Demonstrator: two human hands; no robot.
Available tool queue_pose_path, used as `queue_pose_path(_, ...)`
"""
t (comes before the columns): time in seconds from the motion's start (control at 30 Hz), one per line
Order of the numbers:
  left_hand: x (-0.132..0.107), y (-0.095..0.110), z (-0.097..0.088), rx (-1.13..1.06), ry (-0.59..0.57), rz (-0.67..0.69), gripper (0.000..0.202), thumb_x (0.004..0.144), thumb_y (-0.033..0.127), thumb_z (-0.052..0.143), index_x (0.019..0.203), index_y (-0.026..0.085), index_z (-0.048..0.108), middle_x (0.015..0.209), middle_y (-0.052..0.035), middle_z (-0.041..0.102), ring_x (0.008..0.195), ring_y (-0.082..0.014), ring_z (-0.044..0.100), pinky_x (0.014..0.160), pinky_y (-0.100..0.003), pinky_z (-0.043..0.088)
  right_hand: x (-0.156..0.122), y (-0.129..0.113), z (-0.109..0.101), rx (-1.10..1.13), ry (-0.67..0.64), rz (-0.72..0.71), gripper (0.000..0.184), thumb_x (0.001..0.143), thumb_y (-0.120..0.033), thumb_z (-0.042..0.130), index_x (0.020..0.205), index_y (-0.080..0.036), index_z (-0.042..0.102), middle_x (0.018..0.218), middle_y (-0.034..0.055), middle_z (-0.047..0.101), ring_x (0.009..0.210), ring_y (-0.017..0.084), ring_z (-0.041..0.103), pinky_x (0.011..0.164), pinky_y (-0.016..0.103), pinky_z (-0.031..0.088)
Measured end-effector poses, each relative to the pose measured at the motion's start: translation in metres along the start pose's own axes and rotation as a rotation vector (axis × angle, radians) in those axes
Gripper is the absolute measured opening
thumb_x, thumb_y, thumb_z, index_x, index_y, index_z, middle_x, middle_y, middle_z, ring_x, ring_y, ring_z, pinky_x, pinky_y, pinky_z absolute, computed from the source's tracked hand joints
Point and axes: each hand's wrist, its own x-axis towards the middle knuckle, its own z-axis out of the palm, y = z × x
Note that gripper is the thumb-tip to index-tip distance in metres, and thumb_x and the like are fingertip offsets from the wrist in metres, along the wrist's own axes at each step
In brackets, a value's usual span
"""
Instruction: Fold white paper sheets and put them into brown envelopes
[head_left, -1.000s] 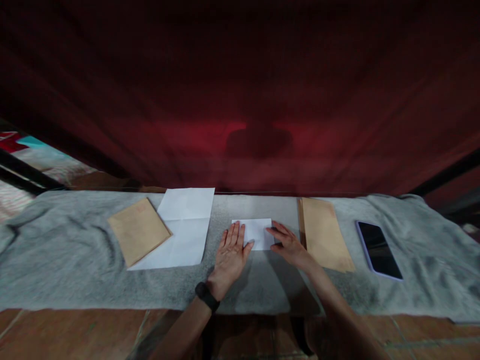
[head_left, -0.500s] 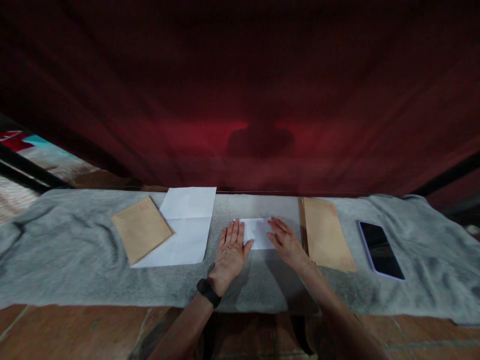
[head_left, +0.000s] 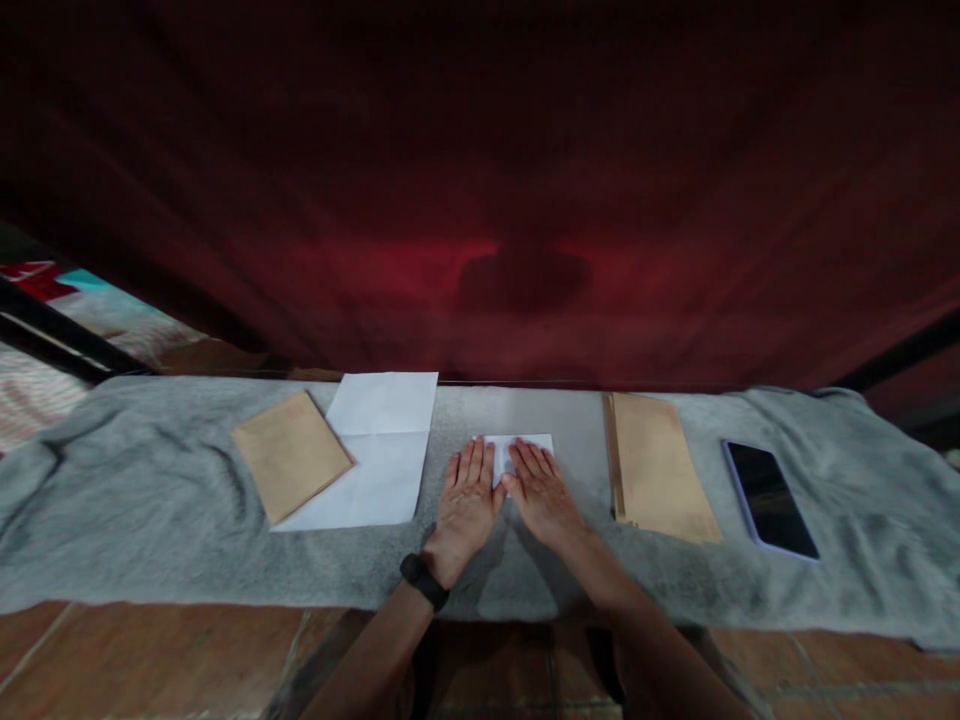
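Pressing the small white paper (head_left: 502,457) flat, as I judge this step.
My left grip (head_left: 463,510) and right grip (head_left: 545,500) lie unclenched, fingers stretched over the paper, clasping nothing; it rests beneath them on the cloth-covered desk (head_left: 574,425). The next move seems to call for even, steady pressure.

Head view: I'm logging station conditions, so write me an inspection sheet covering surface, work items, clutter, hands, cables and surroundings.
Surface: gray cloth, wrinkled toward both ends.
Work items: small white paper, partly covered; larger creased sheet, partly under left brown stack; right brown stack.
Clutter: phone, right of the right brown stack.
Hands: left hand and right hand flat on the small paper.
Cables: none identifiable; thin line along the far edge, nature unclear.
Surroundings: dark red fabric behind, tiled floor in front.
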Motion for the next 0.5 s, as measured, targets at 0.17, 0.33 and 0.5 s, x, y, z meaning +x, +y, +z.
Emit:
queue_pose_path(0.17, 0.0002, 0.0014, -0.0032, -0.008, -0.009, -0.010, 0.057, 0.100, 0.032, 0.031, 0.154, 0.011, 0.033, 0.161, -0.0128, 0.032, 0.150, -0.0250, 0.028, 0.122, -0.047, 0.025, 0.0019, -0.0010, 0.0056, -0.056, -0.003, 0.021, 0.054, 0.106, -0.039, 0.025, 0.151, -0.013, 0.040, 0.160, 0.0110, 0.033, 0.149, 0.024, 0.029, 0.123, 0.045, 0.024)
queue_pose_path(0.33, 0.0006, 0.0013, -0.0030, -0.025, 0.012, -0.034, 0.056, 0.102, 0.034, 0.029, 0.153, 0.012, 0.035, 0.160, -0.0122, 0.034, 0.149, -0.0242, 0.029, 0.122, -0.046, 0.027, 0.0014, -0.0012, 0.0088, -0.088, 0.043, 0.047, 0.055, 0.105, -0.040, 0.029, 0.152, -0.012, 0.039, 0.161, 0.0145, 0.030, 0.149, 0.026, 0.028, 0.121, 0.047, 0.024)
queue_pose_path(0.5, 0.0026, -0.0020, 0.0001, -0.032, 0.048, -0.086, 0.058, 0.102, 0.037, 0.030, 0.153, 0.011, 0.035, 0.158, -0.0138, 0.037, 0.149, -0.0251, 0.031, 0.121, -0.047, 0.028, 0.0014, 0.0035, 0.0098, -0.112, 0.089, 0.091, 0.054, 0.105, -0.038, 0.030, 0.151, -0.011, 0.041, 0.160, 0.0165, 0.033, 0.148, 0.030, 0.030, 0.119, 0.051, 0.025)
